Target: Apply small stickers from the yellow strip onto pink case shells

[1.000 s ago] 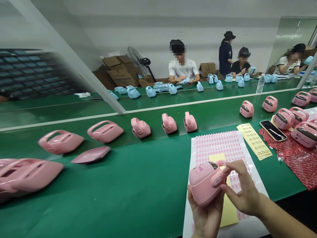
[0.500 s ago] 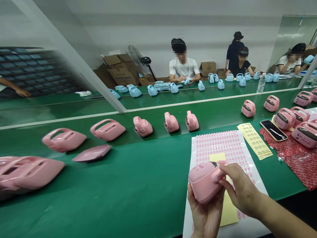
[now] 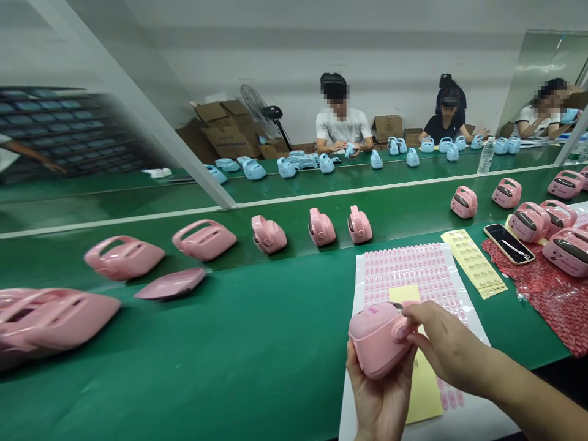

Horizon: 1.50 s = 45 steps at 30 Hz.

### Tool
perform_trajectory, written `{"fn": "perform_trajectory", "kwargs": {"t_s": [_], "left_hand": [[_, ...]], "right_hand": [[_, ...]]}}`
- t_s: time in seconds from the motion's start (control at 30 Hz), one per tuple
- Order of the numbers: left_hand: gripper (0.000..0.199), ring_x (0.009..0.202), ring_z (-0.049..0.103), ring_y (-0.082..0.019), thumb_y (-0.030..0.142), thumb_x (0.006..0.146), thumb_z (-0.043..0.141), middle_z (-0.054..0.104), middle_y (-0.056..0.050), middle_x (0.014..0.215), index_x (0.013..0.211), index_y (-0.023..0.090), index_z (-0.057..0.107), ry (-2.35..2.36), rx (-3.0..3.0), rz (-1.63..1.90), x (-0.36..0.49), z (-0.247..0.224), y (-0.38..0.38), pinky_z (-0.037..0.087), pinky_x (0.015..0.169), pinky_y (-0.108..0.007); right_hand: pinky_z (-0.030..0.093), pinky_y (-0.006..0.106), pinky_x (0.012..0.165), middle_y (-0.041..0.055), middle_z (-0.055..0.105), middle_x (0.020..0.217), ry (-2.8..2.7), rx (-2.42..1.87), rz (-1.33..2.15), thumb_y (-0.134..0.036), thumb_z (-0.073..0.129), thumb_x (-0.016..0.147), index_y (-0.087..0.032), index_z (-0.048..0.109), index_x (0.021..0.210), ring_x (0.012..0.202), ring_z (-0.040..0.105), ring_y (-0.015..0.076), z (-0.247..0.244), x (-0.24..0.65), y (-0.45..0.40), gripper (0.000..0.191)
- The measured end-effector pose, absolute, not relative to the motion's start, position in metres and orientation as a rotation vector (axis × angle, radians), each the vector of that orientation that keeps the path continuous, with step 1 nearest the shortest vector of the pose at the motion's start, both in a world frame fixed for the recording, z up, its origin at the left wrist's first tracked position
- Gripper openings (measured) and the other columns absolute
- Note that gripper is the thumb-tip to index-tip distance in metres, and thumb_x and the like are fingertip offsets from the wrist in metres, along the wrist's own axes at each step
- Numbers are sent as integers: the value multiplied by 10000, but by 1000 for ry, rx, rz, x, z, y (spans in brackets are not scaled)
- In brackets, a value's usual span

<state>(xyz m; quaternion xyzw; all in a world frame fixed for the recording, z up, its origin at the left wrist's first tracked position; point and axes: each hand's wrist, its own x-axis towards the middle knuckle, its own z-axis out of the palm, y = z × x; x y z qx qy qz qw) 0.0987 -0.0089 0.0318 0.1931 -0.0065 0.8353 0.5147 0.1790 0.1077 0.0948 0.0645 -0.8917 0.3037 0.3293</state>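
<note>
My left hand (image 3: 383, 398) cups a pink plastic case with a carry handle (image 3: 376, 346) from below, tilted above the sticker sheet. Its top face bears a small pink print. My right hand (image 3: 443, 340) is closed at the handle's end, thumb and index finger at a pale pink oval sticker (image 3: 401, 331) on the round joint. The fingers partly hide the handle and a dark panel. Under both hands lies a white sheet of pink oval stickers (image 3: 408, 260), with a yellow paper strip (image 3: 425, 392) on top.
Several pink cases (image 3: 321, 228) line the green table (image 3: 229, 361); a loose pink panel (image 3: 171, 284) lies left. To the right are a yellow sticker sheet (image 3: 475, 263), a phone (image 3: 509, 243) and red bubble wrap (image 3: 546, 300). Co-workers sit opposite by blue cases (image 3: 252, 169).
My right fingers have shifted slightly left and in against the handle's end, while my left hand keeps the case nearly still. In the background, a standing person has moved behind a seated one.
</note>
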Motion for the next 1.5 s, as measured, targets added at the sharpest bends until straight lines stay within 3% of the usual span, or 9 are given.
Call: {"fn": "perform_trajectory", "kwargs": {"t_s": [0.17,0.3,0.43,0.57,0.7,0.9,1.07,1.37,1.5], "left_hand": [[692,1305,334,-133,648,854,164,425,-29,1403,1337,212,401,97,531,1949,90,27,-12,168,1086,-228],[697,1293,360,-173,666,841,165,438,-47,1393,1316,234,436,170,559,1924,80,26,-14,105,1109,-289],[526,1250,426,-229,532,897,287,548,-80,1292,1235,215,536,200,556,1928,67,23,-7,217,1092,-384],[312,1125,554,-189,289,921,387,647,-45,1162,1116,257,629,300,446,2008,51,13,7,395,992,-318],[402,1138,537,-274,377,816,568,586,-76,1247,1207,283,555,1040,463,1937,32,-4,10,399,983,-437],[546,1299,332,-320,446,849,448,431,-51,1391,1364,300,336,2518,1559,855,4,-43,-14,240,1044,-555],[581,1260,405,-286,506,870,357,410,-29,1386,1383,279,208,2762,1752,395,-3,-61,-16,332,992,-491],[589,1293,337,-335,548,840,389,368,-63,1400,1360,280,315,2678,1341,628,-1,-38,-2,144,1048,-610],[584,1306,302,-350,527,833,424,351,-65,1409,1357,287,327,2614,1254,774,-5,-31,-1,77,1041,-639]], "right_hand": [[494,358,804,75,587,1016,-2136,-202,1284,-338,498,859,-233,375,1201,915,592,192,80,178,121,378],[370,218,379,15,564,817,-2009,-674,1991,-553,385,826,-210,398,1139,463,550,96,74,161,135,464],[133,167,280,-54,534,648,-1871,-841,2378,-491,428,769,-209,412,1036,267,386,35,83,133,148,389],[124,168,280,-87,477,528,-1977,-1031,2171,-272,448,713,-171,421,1024,243,333,42,95,103,162,328],[251,180,318,-97,472,595,-2059,-898,1870,-197,477,660,-200,354,1167,307,388,61,105,81,180,522],[464,321,694,63,642,895,-2397,-962,735,-216,483,757,-155,245,1350,769,628,227,106,27,248,642],[429,401,834,204,493,1267,-2382,-1157,644,-160,430,800,-94,173,1384,1008,589,302,86,-16,310,641],[455,334,705,246,493,1145,-2357,-1137,542,-245,512,829,-52,139,1396,985,574,302,92,-3,325,706],[393,374,890,203,483,1197,-2485,-836,580,-344,537,829,-107,205,1398,1150,453,313,95,-45,263,701]]}}
